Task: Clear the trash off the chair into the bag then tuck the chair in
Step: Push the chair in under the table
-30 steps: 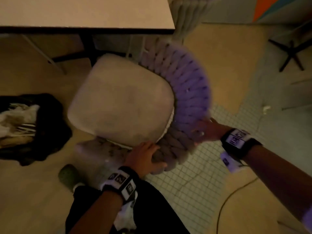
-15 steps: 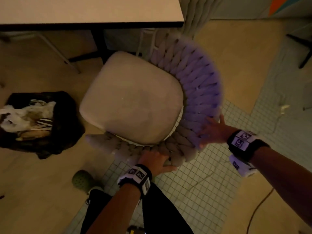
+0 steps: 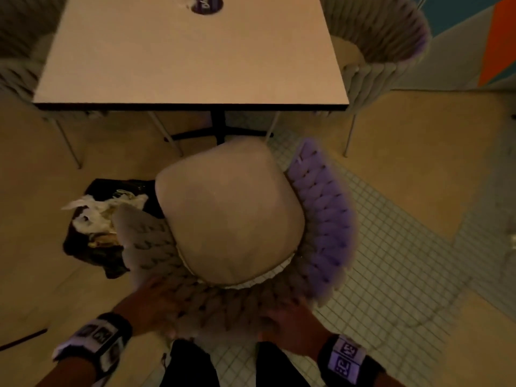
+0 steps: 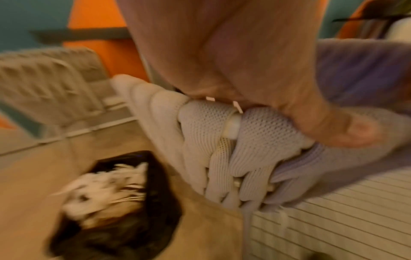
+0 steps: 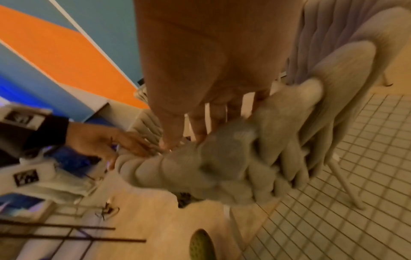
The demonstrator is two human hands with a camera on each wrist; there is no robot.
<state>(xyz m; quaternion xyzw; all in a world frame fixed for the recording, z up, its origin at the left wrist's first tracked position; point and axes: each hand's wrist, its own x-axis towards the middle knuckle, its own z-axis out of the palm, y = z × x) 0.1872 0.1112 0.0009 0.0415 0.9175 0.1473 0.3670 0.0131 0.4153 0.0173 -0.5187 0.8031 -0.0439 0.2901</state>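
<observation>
The chair stands in front of me in the head view, its bare beige seat [image 3: 229, 216] facing the table [image 3: 190, 51] and its woven backrest [image 3: 223, 305] curving round the near side. My left hand [image 3: 150, 305] grips the left of the backrest rim; in the left wrist view its thumb [image 4: 333, 128] curls under the weave. My right hand [image 3: 290, 319] rests on the rim to the right, and its fingers [image 5: 198, 123] lie fairly straight over the top. The black bag [image 3: 83, 247] sits on the floor left of the chair, holding white crumpled trash [image 3: 103, 213].
The table's black base [image 3: 220, 127] stands just beyond the seat. Another woven chair [image 3: 377, 37] sits at the table's right side, and a third [image 3: 16, 65] at its left. White tiled floor [image 3: 391, 275] runs to the right. My green shoe [image 5: 201, 244] is below.
The chair has turned so that its seat faces the table and its back faces me. Both hands have shifted to the near rim. The table has come fully into view.
</observation>
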